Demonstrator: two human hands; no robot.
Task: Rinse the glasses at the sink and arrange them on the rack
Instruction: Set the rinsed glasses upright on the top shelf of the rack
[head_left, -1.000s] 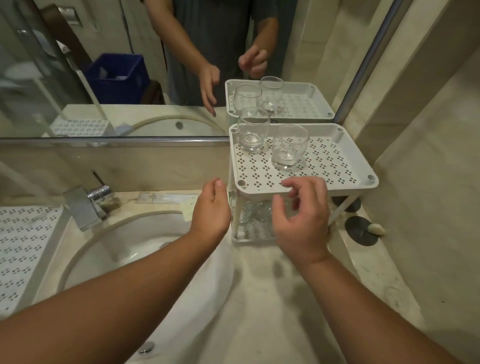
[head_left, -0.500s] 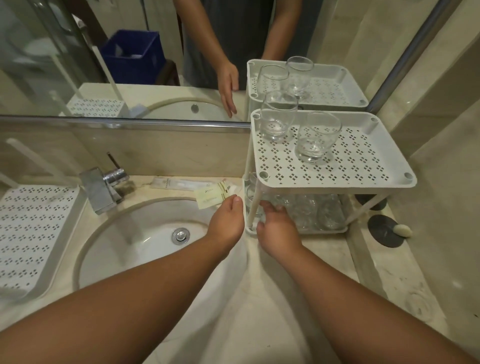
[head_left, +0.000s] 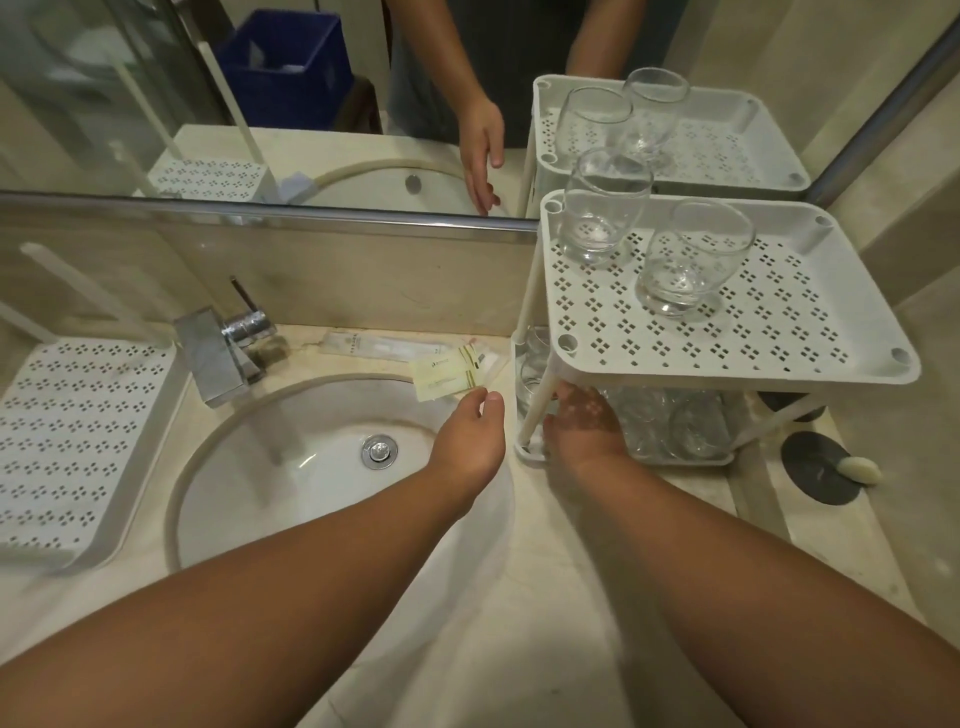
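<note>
Now both hands are at the rack's lower tier beside the sink.

Nearest, the left hand (head_left: 470, 441) hovers over the sink (head_left: 249, 467) rim, fingers loosely curled and holding nothing. Just right of it, the right hand (head_left: 584, 426) reaches under the white two-tier rack (head_left: 831, 358) among clear glasses on the lower tier (head_left: 675, 421); its fingers are hidden by a rack leg and glass, so its grasp cannot be told. Behind the left hand lie small packets (head_left: 449, 371) with print too small to read. Farther back, two clear rounded glasses stand upright on the perforated top tier: one at its back-left corner (head_left: 597, 208), one near the middle (head_left: 685, 260).
</note>
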